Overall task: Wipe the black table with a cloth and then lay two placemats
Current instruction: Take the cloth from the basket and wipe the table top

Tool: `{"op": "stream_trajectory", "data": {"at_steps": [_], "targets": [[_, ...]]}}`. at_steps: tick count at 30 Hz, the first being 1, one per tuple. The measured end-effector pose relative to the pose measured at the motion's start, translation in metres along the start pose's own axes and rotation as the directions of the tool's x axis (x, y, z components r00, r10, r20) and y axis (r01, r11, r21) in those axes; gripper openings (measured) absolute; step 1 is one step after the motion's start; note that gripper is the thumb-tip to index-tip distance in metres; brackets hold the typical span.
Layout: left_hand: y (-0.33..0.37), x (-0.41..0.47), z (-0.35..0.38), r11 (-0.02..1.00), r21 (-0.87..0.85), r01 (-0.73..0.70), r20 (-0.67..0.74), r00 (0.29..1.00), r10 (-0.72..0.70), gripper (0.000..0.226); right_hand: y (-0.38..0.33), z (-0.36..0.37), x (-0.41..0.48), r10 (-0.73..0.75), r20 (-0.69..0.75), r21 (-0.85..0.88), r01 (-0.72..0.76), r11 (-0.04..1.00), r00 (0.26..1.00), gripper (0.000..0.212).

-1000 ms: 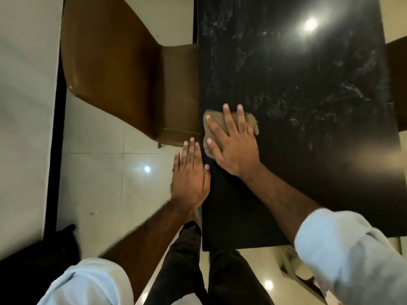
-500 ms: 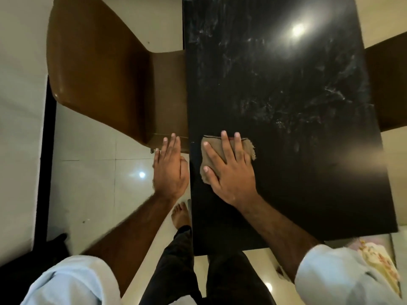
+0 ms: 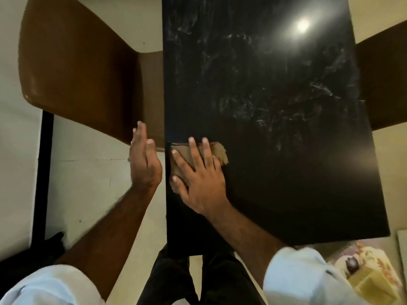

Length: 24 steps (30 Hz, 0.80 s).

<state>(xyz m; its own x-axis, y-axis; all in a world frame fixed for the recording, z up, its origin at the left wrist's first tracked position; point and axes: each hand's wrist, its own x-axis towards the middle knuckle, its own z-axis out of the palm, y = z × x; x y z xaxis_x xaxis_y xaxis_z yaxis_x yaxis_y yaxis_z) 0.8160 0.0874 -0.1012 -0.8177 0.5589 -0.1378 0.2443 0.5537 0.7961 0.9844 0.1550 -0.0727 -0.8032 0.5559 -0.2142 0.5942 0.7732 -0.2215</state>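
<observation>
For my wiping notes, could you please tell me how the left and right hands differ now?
The right hand presses flat on the cloth; the left hand holds nothing. The right hand lies over the black table; the left hand hangs beside its edge. Both have straight fingers.

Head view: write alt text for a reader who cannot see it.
A person's right hand presses a brown cloth on the black table near its left edge. The left hand hovers open beside that edge, near a brown chair.
</observation>
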Motion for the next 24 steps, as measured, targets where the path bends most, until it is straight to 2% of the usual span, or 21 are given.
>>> {"op": "stream_trajectory", "data": {"at_steps": [1, 3, 6, 8, 12, 14, 18, 21, 24], "targets": [[0.007, 0.002, 0.005, 0.989, 0.11, -0.097, 0.06, 0.994, 0.091, 0.067, 0.012, 0.0, -0.013, 0.029, 0.002, -0.006, -0.029, 1.0, 1.0, 0.077], [0.025, 0.006, 0.021, 0.905, 0.297, -0.304, 0.217, 0.945, 0.246, 0.071, 0.046, -0.006, -0.014, 0.104, -0.033, -0.045, -0.105, 0.993, 0.994, 0.076], [0.048, 0.007, 0.051, 0.767, 0.414, -0.49, 0.412, 0.852, 0.322, 0.076, 0.1, -0.018, 0.029, 0.184, -0.117, -0.078, -0.194, 0.978, 0.976, 0.075], [0.059, 0.007, 0.067, 0.755, 0.427, -0.497, 0.45, 0.841, 0.299, 0.078, 0.128, -0.028, 0.07, 0.193, -0.185, -0.083, -0.211, 0.974, 0.964, 0.072], [0.07, 0.013, 0.083, 0.791, 0.455, -0.409, 0.434, 0.878, 0.204, 0.082, 0.144, -0.038, 0.113, 0.197, -0.227, -0.092, -0.223, 0.971, 0.954, 0.071], [0.075, 0.016, 0.087, 0.78, 0.473, -0.409, 0.433, 0.879, 0.198, 0.086, 0.143, -0.038, 0.094, 0.161, -0.198, -0.089, -0.181, 0.98, 0.967, 0.072], [0.079, 0.016, 0.091, 0.723, 0.545, -0.425, 0.419, 0.885, 0.204, 0.095, 0.15, -0.03, -0.007, 0.079, -0.071, -0.085, -0.085, 0.993, 0.994, 0.075], [0.081, 0.013, 0.095, 0.688, 0.599, -0.41, 0.4, 0.897, 0.187, 0.093, 0.178, -0.03, -0.049, 0.138, -0.027, -0.121, -0.141, 0.983, 0.99, 0.075], [0.081, 0.012, 0.099, 0.637, 0.649, -0.415, 0.397, 0.9, 0.182, 0.089, 0.217, -0.041, -0.01, 0.241, -0.074, -0.11, -0.248, 0.962, 0.968, 0.073]]}}
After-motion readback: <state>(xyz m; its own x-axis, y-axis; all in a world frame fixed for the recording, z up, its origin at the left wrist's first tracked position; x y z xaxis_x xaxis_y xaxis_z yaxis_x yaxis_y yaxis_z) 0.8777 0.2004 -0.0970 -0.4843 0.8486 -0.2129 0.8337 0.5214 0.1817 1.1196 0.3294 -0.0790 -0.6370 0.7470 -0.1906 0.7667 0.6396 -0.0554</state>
